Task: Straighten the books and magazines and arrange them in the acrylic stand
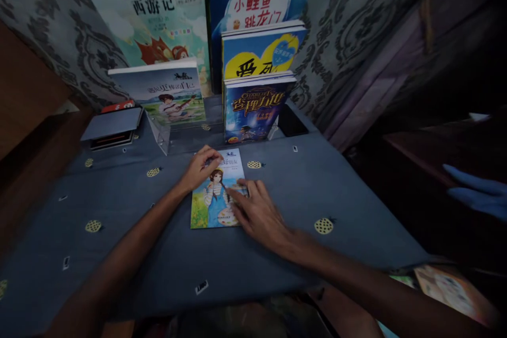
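A grey notebook sits on a small stack at the far left of a table draped in a blue-grey cloth, beside a clear stand propping up an illustrated book. At centre, the left hand curls its fingers over the top left corner of a thin picture book lying flat on the cloth, while the right hand presses spread fingers on its right edge. Behind, a dark blue book stands before a yellow-and-blue one. A blue-gloved hand shows at far right.
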`<state>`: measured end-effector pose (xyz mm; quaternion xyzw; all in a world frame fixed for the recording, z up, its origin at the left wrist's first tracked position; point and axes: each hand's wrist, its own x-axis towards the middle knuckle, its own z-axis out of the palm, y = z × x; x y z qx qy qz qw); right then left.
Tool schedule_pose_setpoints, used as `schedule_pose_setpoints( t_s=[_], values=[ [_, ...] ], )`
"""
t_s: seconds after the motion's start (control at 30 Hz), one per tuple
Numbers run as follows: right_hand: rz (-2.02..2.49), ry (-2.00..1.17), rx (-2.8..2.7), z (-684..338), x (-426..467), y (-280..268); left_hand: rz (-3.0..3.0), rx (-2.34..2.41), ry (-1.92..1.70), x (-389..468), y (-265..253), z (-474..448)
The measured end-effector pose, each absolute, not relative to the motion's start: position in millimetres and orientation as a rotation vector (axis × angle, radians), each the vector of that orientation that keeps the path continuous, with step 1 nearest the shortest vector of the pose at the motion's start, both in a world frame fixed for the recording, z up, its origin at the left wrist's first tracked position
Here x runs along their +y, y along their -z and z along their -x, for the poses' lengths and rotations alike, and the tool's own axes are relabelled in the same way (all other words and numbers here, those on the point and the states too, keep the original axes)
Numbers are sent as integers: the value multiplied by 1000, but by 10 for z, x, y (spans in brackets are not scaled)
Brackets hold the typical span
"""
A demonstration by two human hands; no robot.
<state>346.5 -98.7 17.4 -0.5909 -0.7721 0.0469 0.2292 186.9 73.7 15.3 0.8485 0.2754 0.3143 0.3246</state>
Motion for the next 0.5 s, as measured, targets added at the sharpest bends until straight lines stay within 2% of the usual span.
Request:
schedule_pose_setpoints(
  t_s=[0.13, 0.23, 0.37, 0.5],
  values=[
    [1521, -405, -2172, -3291, -1158, -326, -2256, 815, -730, 688, -172, -1897],
    [1279, -610, -2264, -3190, -1199, -377, -2398, 855, -622, 566, -205, -1944],
    [943, -736, -2348, -3172, -1096, -316, -2641, 949, -430, 301, -262, -1980],
    [887, -824, -2160, -3260, -940, -203, -2761, 1045, -393, 89, -275, -1942]
  ],
)
